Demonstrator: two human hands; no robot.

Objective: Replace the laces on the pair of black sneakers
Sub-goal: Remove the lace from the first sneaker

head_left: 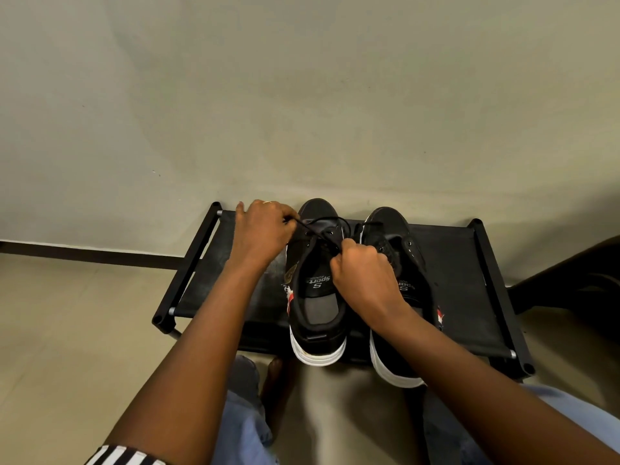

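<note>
1. Sneakers, two: left sneaker [315, 297] and right sneaker [402, 263] stand side by side, toes toward the wall [302, 95], on one low black rack [469, 280]; their heels overhang its near edge.
2. Look: black uppers, thick white soles, a red-and-white mark on each outer side.
3. Writing: the left sneaker's insole reads "S Sport" with a smaller word too blurred to read; the right sneaker's print is mostly hidden by a hand.
4. Lace [322, 229], one seen: black, thin, running across the left sneaker's front eyelets.
5. Hands, two: left hand [265, 226] pinches one lace end beside the left toe; right hand [365, 273] is curled, pinching the other end over the tongue.
6. Sleeve [124, 456], one: black with white stripes.
</note>
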